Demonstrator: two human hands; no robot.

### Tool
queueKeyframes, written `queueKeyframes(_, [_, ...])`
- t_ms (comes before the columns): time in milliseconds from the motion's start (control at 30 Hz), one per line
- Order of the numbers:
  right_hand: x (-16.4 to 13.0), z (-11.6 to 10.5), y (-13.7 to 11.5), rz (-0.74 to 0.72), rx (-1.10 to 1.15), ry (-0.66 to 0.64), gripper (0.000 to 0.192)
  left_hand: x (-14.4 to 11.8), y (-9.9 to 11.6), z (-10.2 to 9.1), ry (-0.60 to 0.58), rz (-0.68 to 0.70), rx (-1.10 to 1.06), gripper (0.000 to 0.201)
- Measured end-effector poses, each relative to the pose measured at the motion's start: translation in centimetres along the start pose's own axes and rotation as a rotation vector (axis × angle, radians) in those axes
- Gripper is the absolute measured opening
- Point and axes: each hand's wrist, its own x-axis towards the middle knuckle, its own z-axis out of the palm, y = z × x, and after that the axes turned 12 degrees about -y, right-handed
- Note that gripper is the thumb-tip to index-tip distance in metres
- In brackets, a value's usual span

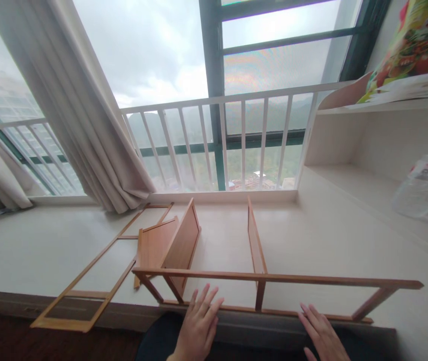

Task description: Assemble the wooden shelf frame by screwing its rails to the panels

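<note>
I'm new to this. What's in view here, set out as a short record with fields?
Setting: pale window ledge before a white railing
Left hand: left hand open, fingers spread, touching the lower rail of the upright wooden frame
Right hand: right hand open, fingertips at the same lower rail
Upright panels: two wooden boards stand behind the frame
Lying flat: second wooden frame on the ledge, left
Left side: curtain
Right side: plastic bottle on a white shelf
</note>
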Motion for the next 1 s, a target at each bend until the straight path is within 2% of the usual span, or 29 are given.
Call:
queueKeyframes(100, [2.5,1.5,-0.8,0.073,-0.031,-0.029,0.073,2.9,0.4,1.2,-0.023,-0.059,-0.035,0.053])
queueKeyframes(233, [4.5,2.9,-1.7,0.141,-0.07,-0.088,0.073,4.7,-0.3,3.2,-0.068,-0.106,-0.053,0.046])
queueKeyframes(467, [7.6,4.3,0.4,0.173,-0.061,-0.131,0.074,8.1,-1.9,4.9,-0.103,-0.128,-0.066,0.042])
queueKeyframes(667, [9.2,3.1,0.8,0.202,-0.048,-0.146,0.073,10.0,-2.2,4.9,-0.144,-0.162,-0.141,0.043])
queueKeyframes(833, [9.4,1.7,0.2,0.225,-0.012,-0.127,0.071,10.1,-2.2,4.6,-0.159,-0.151,-0.156,0.043])
queueKeyframes(1000, [9.3,1.7,0.2,0.241,0.009,-0.124,0.07,10.1,-2.3,4.4,-0.185,-0.157,-0.174,0.043])
